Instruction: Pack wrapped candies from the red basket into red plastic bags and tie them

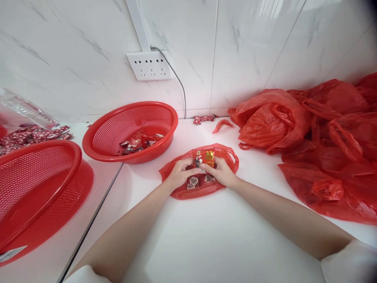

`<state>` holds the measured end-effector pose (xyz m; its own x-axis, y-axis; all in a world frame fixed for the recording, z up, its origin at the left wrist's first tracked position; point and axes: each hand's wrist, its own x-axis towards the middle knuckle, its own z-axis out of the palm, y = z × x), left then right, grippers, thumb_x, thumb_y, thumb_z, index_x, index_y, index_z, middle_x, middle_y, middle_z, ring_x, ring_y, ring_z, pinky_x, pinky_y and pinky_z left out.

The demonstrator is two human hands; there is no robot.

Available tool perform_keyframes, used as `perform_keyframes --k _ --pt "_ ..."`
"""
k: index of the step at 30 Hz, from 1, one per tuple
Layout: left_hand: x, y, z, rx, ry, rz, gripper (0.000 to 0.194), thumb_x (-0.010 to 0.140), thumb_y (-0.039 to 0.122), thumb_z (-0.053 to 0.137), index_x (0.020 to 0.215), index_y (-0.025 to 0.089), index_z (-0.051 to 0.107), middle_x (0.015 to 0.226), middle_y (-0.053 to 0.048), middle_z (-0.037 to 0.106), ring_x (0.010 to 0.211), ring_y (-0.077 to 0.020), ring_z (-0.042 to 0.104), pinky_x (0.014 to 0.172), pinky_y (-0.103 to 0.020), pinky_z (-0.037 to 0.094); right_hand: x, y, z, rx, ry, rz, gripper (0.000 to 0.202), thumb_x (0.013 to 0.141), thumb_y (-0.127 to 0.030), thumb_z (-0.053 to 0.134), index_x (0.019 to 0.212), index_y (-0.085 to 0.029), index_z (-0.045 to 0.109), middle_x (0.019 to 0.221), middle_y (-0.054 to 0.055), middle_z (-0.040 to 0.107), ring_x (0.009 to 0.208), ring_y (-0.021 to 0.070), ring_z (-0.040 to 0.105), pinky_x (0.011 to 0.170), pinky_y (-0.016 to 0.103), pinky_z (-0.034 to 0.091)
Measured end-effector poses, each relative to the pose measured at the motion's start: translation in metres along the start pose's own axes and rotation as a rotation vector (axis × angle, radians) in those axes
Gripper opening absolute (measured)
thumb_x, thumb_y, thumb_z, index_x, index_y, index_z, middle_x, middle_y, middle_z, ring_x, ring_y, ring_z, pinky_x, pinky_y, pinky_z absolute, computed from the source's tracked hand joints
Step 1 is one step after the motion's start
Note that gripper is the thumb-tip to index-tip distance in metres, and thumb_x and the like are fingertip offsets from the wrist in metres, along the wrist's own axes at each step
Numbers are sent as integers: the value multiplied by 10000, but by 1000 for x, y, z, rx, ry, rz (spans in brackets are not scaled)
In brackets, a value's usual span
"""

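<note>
A small red packet [205,156] with gold and cartoon print is held between my left hand [182,173] and my right hand [220,171], thumbs on its near side. Both hands are closed on it, just above a red plastic bag [182,194] spread on the white table. Two dark red packets with round white labels, a left packet [193,181] and a right packet [208,179], lie in the bag below my thumbs. My fingers behind the held packet are hidden.
A red mesh basket [101,151] with several wrapped packets stands behind left; another red basket [69,173] is at far left. Red plastic bags [273,122] are heaped on the right. Small red packets [203,119] lie by the wall below a socket panel [150,66].
</note>
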<state>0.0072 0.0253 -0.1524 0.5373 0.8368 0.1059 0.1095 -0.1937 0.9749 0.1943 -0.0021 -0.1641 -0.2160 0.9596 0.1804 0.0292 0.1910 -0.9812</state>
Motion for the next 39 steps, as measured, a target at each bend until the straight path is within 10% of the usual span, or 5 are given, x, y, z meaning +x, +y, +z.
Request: perform_keyframes --k 7,16,39 --pt "0 -1 0 180 37 66 335 808 343 668 1080 146 671 1016 -84 695 956 -236 628 875 -346 476 4 -2 -3 164 -80 58 281 762 -406 710 913 -170 689 893 45 721 839 207 665 793 346 525" --pt "1 -4 0 -240 44 -40 290 745 266 725 1012 158 700 1012 -61 720 956 -242 655 899 -363 485 1 -3 1 121 -45 -5 327 837 -433 632 1063 -197 636 1065 51 682 995 213 626 926 366 473" --pt "1 -4 1 -256 59 -49 267 836 328 645 1021 147 710 976 -55 730 913 -221 661 847 -322 489 2 2 -5 -145 85 -48 406 887 -493 518 625 -198 424 623 -23 423 602 125 415 572 264 358"
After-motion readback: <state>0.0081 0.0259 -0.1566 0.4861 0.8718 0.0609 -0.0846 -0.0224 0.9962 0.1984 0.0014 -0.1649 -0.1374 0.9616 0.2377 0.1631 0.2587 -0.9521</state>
